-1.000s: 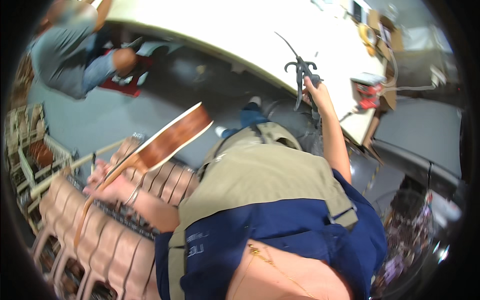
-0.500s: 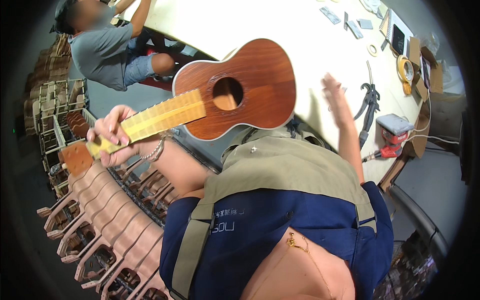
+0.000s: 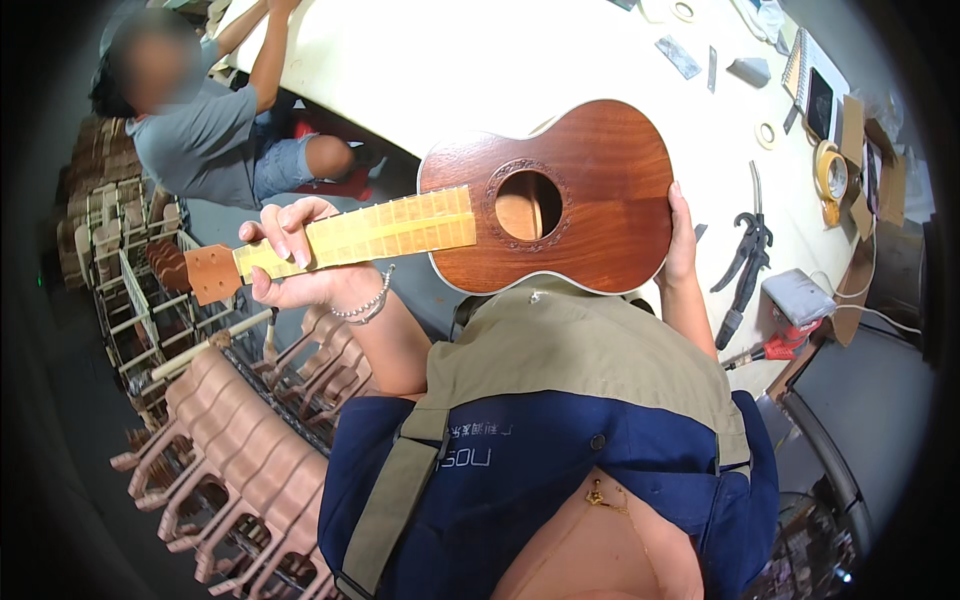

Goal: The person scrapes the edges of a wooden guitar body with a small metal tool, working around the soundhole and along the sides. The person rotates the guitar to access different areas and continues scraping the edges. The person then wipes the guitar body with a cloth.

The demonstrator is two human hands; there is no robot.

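A brown ukulele point(image 3: 610, 195) without strings lies face up across the front of my body, its soundhole bare and ringed by a patterned band. Yellow tape point(image 3: 390, 228) covers its fretboard. My left hand point(image 3: 300, 250) is wrapped round the neck close to the headstock point(image 3: 212, 274), thumb on the near side and fingers over the far one. At the rounded lower end of the body, my right hand point(image 3: 682, 245) presses against the side; most of its fingers are hidden behind the wood.
On the pale worktable point(image 3: 370, 50) lie a black air gun point(image 3: 745, 255), tape rolls point(image 3: 830, 172) and a red sander point(image 3: 790, 330). A co-worker point(image 3: 205, 130) sits at the far left. Racks of wooden instrument parts point(image 3: 240, 420) stand at my left.
The ukulele has shifted right and its neck is more level. My right hand, apart from it before, now touches its lower end. My left hand has stayed on the neck.
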